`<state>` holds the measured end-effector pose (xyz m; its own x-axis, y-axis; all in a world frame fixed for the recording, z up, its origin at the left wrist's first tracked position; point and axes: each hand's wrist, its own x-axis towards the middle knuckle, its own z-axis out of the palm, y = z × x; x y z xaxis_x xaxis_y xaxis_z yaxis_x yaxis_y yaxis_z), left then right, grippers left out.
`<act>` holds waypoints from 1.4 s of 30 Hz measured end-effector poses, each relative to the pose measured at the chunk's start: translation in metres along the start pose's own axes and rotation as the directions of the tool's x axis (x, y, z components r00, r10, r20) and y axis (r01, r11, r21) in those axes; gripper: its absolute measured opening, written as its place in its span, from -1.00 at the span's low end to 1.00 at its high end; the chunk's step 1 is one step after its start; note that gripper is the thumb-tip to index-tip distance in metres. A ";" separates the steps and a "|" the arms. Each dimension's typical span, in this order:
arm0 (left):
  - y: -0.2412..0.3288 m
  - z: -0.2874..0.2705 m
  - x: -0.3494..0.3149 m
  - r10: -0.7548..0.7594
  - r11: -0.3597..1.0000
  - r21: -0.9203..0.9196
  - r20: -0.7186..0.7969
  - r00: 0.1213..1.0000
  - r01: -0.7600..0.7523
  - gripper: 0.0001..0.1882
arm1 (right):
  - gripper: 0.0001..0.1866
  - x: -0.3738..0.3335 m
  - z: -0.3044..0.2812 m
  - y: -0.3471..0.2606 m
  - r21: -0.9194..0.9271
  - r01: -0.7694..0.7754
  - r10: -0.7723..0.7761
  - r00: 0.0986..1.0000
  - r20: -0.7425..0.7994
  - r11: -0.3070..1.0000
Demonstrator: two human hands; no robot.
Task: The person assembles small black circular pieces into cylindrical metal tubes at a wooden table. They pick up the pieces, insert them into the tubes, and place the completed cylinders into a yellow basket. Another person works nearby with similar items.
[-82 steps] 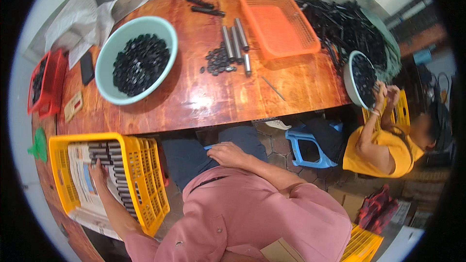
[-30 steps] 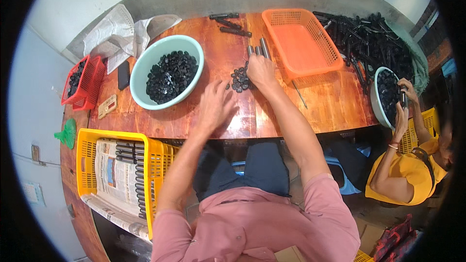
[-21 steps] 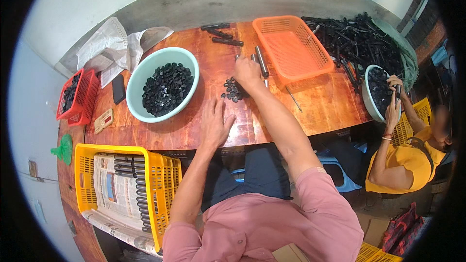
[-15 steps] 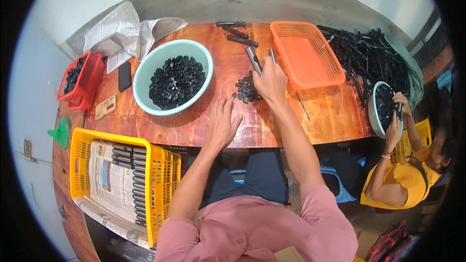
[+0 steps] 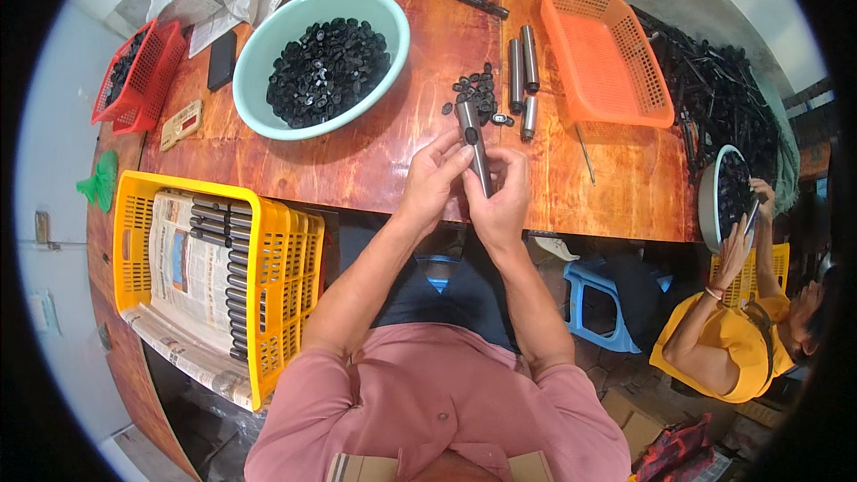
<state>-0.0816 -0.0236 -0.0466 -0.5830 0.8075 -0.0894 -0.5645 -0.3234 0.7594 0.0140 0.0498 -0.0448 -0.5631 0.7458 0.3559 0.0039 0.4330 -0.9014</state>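
Note:
Both hands meet over the table's front edge around a dark grey metal tube (image 5: 480,159), tilted with its far end toward the pile of parts. My right hand (image 5: 500,201) grips the tube's near end between thumb and fingers. My left hand (image 5: 433,183) closes on its left side, the thumb just below a small black oval piece (image 5: 471,136) against the tube. Beyond the tube lies a loose pile of black oval pieces (image 5: 478,89). Several similar tubes (image 5: 516,76) lie to the right of the pile.
A pale green basin (image 5: 399,80) of black oval pieces stands left, an orange basket (image 5: 607,112) right. The yellow crate (image 5: 254,303) holds tubes on newspaper. A thin rod (image 5: 586,153) lies near the orange basket. At right, a person in yellow (image 5: 723,353) works by another basin.
My right hand has drawn back toward me with a tube. The left hand has lifted off the table and joined it. An oval piece now shows against the tube. The view has shifted.

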 end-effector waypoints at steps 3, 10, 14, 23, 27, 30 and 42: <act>0.002 -0.004 0.000 -0.045 0.999 -0.025 0.003 0.999 0.045 -0.58 | -0.60 -0.009 -0.005 0.010 0.152 -0.099 0.086 0.992 0.088 0.983; 0.007 -0.005 -0.032 0.106 0.967 0.222 0.086 0.991 -0.122 -0.45 | -0.59 -0.023 -0.012 0.005 0.260 -0.159 0.116 0.978 0.174 0.952; 0.018 -0.005 -0.039 0.090 0.957 0.263 0.141 0.986 -0.125 -0.49 | -0.60 -0.026 -0.010 0.019 0.213 -0.159 0.122 0.977 0.175 0.964; 0.018 -0.016 -0.040 0.132 0.965 0.223 0.034 0.991 -0.137 -0.44 | -0.59 -0.033 -0.006 0.006 0.312 -0.265 0.170 0.939 0.300 0.913; 0.023 -0.015 -0.041 0.020 0.986 0.167 -0.028 0.999 -0.015 -0.48 | -0.56 -0.037 -0.009 -0.005 0.478 -0.449 0.257 0.873 0.414 0.755; 0.019 -0.020 -0.041 -0.010 0.994 0.110 -0.021 1.000 0.012 -0.48 | -0.56 -0.039 -0.009 -0.008 0.525 -0.461 0.245 0.869 0.429 0.715; 0.014 -0.030 -0.040 -0.130 0.991 0.030 -0.056 0.990 0.131 -0.51 | -0.55 -0.040 -0.006 -0.006 0.458 -0.514 0.305 0.836 0.456 0.725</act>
<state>-0.0838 -0.0750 -0.0521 -0.5364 0.8140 -0.2228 -0.6182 -0.1993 0.7603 0.0418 0.0207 -0.0522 -0.8462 0.5252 -0.0899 -0.0864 -0.3019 -0.9494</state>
